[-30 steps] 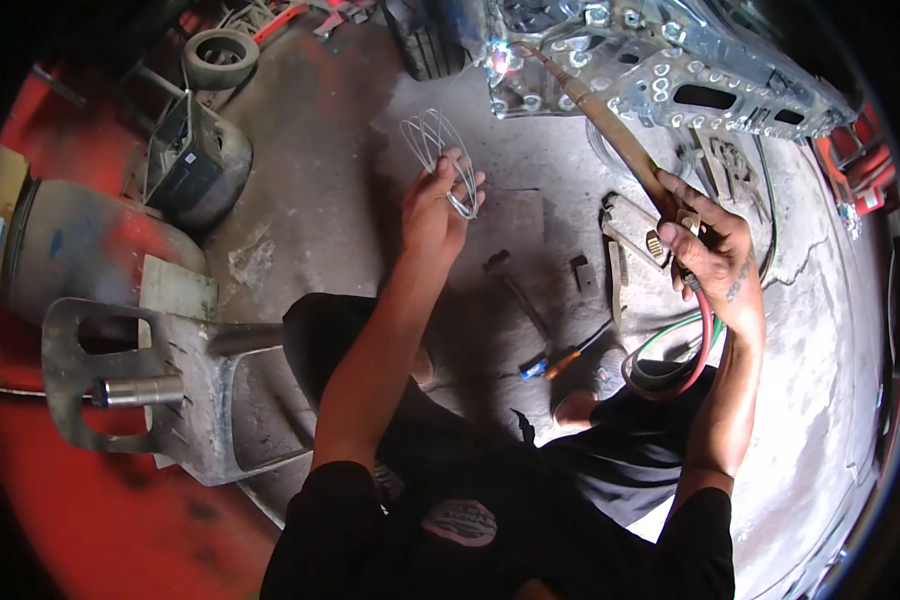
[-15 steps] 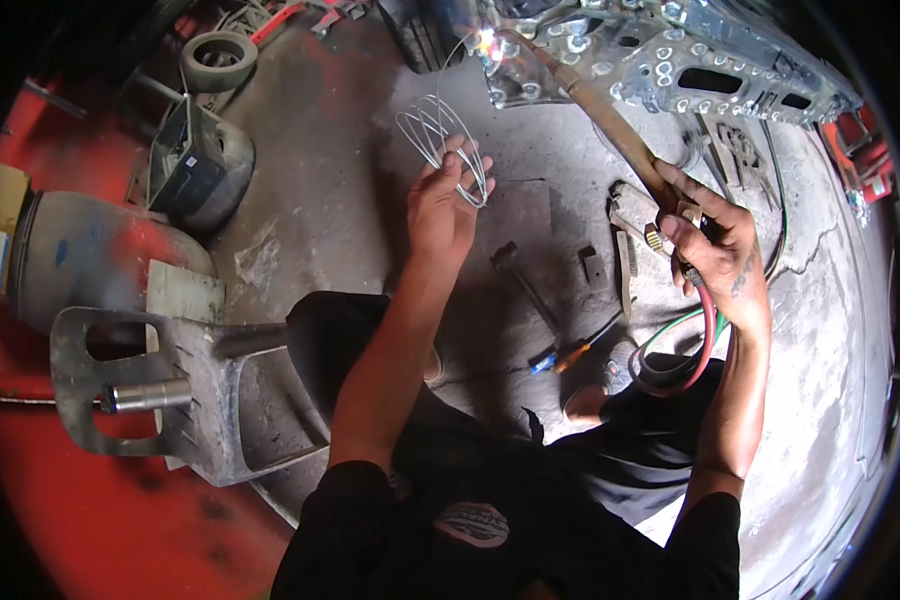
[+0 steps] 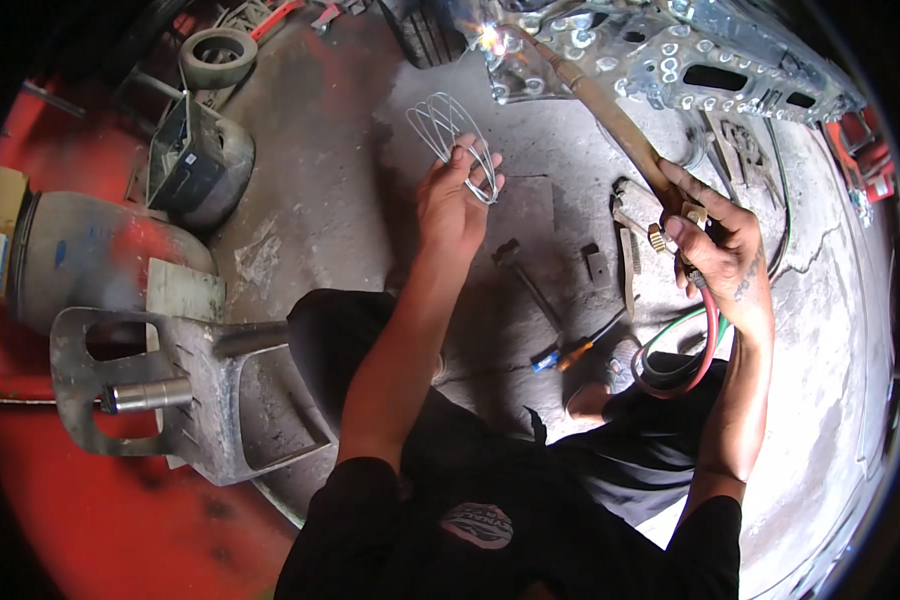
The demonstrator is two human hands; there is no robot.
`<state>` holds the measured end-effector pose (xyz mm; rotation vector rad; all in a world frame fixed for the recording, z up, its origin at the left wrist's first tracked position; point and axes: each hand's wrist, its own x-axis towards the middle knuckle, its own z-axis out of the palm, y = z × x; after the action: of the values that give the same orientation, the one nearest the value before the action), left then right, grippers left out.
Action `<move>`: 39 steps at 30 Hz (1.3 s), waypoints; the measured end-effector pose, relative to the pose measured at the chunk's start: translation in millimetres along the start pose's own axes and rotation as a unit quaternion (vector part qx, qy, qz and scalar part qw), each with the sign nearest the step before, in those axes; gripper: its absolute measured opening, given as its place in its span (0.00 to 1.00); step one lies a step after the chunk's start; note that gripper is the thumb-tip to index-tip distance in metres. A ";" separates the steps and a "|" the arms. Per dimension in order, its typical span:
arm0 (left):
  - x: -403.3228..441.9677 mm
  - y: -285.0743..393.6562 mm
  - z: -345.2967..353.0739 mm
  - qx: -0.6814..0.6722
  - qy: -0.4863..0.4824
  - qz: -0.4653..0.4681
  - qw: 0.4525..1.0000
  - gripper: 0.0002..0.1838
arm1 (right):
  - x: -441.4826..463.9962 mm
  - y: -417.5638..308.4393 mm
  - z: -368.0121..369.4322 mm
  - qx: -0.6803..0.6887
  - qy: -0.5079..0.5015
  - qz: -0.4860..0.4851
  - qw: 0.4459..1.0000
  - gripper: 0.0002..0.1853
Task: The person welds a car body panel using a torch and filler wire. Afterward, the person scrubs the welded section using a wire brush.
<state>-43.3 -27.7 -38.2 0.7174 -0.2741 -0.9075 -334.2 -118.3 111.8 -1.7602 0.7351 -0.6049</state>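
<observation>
My left hand (image 3: 455, 205) is closed on a loose coil of thin silvery wire (image 3: 437, 122), whose loops stand up above the fingers. My right hand (image 3: 715, 235) wraps the handle of a gas welding torch (image 3: 605, 108). The torch's long brown tube runs up and left, and a bright flame (image 3: 489, 38) glows at its tip. That flame is at the left edge of a grey metal panel (image 3: 660, 65) dotted with round weld marks and holes. Red and green hoses (image 3: 712, 335) hang from the torch's lower end.
On the concrete floor lie a hammer (image 3: 530, 285), a screwdriver (image 3: 590, 340) and a small metal block (image 3: 596, 265). A worn plastic chair (image 3: 210, 400) stands at left, near a tank (image 3: 110, 265), a black box (image 3: 185, 150) and a tire (image 3: 217, 58).
My left hand has shifted slightly right with the wire coil. The wire end that reached up to the flame no longer shows there. My right hand and torch have barely moved.
</observation>
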 end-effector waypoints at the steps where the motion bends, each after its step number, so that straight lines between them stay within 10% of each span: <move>1: 0.2 -0.4 1.1 -0.002 -0.001 0.001 1.000 0.24 | 0.1 0.8 0.1 0.002 0.001 -0.004 1.000 0.27; 39: 0.2 -8.0 8.5 -0.008 0.042 -0.003 0.999 0.21 | -0.5 3.8 1.1 -0.019 0.001 -0.019 1.000 0.28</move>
<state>-52.4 -35.0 -37.3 0.7402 -0.1905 -0.8832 -334.4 -118.1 107.9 -1.8121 0.7193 -0.6228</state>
